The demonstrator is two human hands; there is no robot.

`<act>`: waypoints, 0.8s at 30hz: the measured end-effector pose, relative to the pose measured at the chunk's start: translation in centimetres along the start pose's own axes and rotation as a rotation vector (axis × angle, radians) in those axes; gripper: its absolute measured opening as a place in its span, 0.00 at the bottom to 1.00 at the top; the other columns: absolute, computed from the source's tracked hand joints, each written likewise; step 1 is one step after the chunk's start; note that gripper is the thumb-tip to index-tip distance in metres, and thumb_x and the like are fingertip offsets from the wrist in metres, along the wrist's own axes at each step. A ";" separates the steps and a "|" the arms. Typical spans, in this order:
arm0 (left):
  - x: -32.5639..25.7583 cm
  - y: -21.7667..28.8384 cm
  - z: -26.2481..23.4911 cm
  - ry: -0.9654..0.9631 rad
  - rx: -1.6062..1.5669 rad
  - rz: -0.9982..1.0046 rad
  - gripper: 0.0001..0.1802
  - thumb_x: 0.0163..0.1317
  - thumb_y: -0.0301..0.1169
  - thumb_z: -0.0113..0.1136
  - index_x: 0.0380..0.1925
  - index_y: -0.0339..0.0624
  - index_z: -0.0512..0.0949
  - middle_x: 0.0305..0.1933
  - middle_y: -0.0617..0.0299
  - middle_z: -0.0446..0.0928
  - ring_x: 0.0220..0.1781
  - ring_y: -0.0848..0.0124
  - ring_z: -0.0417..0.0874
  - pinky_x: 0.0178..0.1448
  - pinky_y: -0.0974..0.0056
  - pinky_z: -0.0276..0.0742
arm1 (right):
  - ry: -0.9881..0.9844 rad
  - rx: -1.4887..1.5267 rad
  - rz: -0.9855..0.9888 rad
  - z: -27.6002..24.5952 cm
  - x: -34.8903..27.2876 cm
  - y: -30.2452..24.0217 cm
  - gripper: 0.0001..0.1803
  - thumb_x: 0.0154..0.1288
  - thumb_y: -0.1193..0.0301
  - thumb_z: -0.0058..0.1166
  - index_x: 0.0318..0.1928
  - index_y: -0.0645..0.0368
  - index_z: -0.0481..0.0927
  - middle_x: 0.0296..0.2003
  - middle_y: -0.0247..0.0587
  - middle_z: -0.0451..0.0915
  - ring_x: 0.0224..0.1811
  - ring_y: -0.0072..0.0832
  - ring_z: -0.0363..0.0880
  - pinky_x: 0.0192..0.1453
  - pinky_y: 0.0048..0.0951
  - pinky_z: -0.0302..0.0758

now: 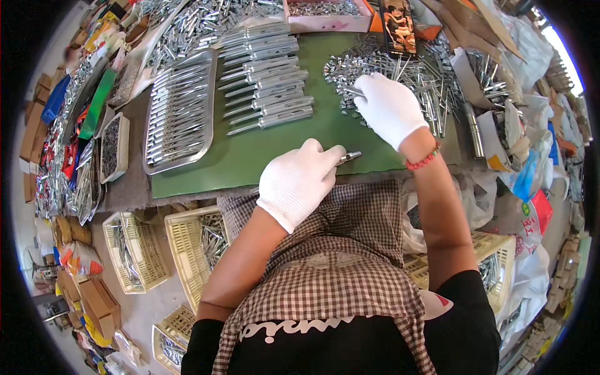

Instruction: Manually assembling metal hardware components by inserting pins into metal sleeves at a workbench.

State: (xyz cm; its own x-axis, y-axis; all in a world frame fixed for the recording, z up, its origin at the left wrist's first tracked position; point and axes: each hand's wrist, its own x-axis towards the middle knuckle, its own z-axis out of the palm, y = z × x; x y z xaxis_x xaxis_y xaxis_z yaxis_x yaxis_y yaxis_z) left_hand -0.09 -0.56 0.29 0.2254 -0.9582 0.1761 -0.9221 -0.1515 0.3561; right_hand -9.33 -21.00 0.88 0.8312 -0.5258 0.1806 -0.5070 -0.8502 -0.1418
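While a metal tube (351, 157) is gripped at the near edge of the green surface (262, 156) by the left hand (299, 181), fingers curled shut round it, a small metal piece (354, 92) seems pinched in the right hand (390, 106), fingers nearly closed, by the heap of small parts (340, 70). Probably done: stacked pointed tools (284, 97). Apparently left: heap, loose rods (432, 103). Whether the tray (213, 100) holds finished items can't be told. Tube's middle is hidden; pinched piece's shape is unclear.
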 end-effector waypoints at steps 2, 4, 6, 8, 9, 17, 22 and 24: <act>0.0 0.1 -0.1 0.001 0.001 -0.018 0.10 0.63 0.33 0.58 0.44 0.59 0.81 0.32 0.59 0.76 0.29 0.57 0.82 0.33 0.55 0.79 | 0.042 0.157 -0.021 -0.4 -1.5 -0.2 0.09 0.66 0.66 0.53 0.38 0.56 0.82 0.37 0.49 0.84 0.39 0.49 0.84 0.44 0.48 0.80; -0.1 0.0 0.0 -0.002 0.009 -0.015 0.11 0.63 0.33 0.58 0.45 0.59 0.82 0.32 0.60 0.76 0.29 0.57 0.82 0.33 0.55 0.79 | -0.031 0.387 -0.052 -1.2 -3.4 -0.5 0.09 0.66 0.66 0.54 0.39 0.57 0.82 0.35 0.49 0.84 0.40 0.48 0.84 0.44 0.46 0.79; -0.2 -0.1 0.0 -0.006 0.018 -0.009 0.11 0.63 0.32 0.58 0.45 0.59 0.82 0.33 0.60 0.77 0.29 0.57 0.82 0.33 0.55 0.79 | -0.082 0.523 -0.087 -1.3 -5.6 -1.1 0.10 0.64 0.65 0.59 0.40 0.57 0.83 0.33 0.48 0.83 0.39 0.47 0.83 0.44 0.44 0.78; -0.1 0.0 -0.1 0.021 0.022 0.002 0.12 0.63 0.33 0.58 0.46 0.58 0.82 0.33 0.60 0.77 0.29 0.58 0.82 0.33 0.56 0.80 | -0.120 0.562 -0.055 -1.2 -7.3 -1.9 0.10 0.63 0.65 0.62 0.40 0.57 0.83 0.32 0.47 0.81 0.37 0.47 0.82 0.43 0.43 0.77; -0.2 -0.1 0.1 0.019 0.018 0.010 0.12 0.63 0.33 0.58 0.46 0.58 0.82 0.33 0.60 0.77 0.29 0.58 0.82 0.33 0.56 0.80 | -0.117 0.553 -0.044 -0.7 -7.9 -2.3 0.11 0.62 0.64 0.63 0.40 0.57 0.83 0.32 0.46 0.81 0.37 0.46 0.81 0.42 0.43 0.77; -0.9 0.5 -0.1 0.013 0.019 -0.012 0.11 0.62 0.33 0.60 0.45 0.57 0.82 0.33 0.61 0.77 0.29 0.59 0.83 0.32 0.56 0.79 | 0.085 0.542 0.058 0.1 -10.0 -4.1 0.08 0.62 0.64 0.65 0.38 0.52 0.85 0.32 0.41 0.81 0.36 0.42 0.82 0.39 0.39 0.78; -1.1 0.6 0.2 0.025 0.021 -0.021 0.10 0.62 0.32 0.61 0.43 0.58 0.82 0.32 0.61 0.77 0.28 0.59 0.82 0.31 0.56 0.79 | 0.256 0.408 0.053 0.8 -8.4 -0.8 0.06 0.64 0.67 0.61 0.41 0.49 0.87 0.36 0.38 0.82 0.36 0.41 0.83 0.39 0.38 0.78; -1.0 0.7 0.2 0.025 0.024 -0.025 0.10 0.61 0.32 0.61 0.43 0.58 0.82 0.32 0.61 0.77 0.27 0.59 0.82 0.31 0.56 0.78 | 0.261 0.361 0.028 0.9 -7.4 0.1 0.07 0.64 0.67 0.61 0.41 0.49 0.86 0.37 0.38 0.82 0.36 0.41 0.83 0.39 0.38 0.78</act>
State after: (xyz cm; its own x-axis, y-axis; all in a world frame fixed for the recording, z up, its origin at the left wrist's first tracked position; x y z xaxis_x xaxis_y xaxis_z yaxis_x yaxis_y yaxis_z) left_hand -1.05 0.27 0.22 0.2558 -0.9477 0.1909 -0.9234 -0.1811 0.3383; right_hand -15.35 -17.16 -1.35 0.7092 -0.5772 0.4049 -0.3783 -0.7961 -0.4723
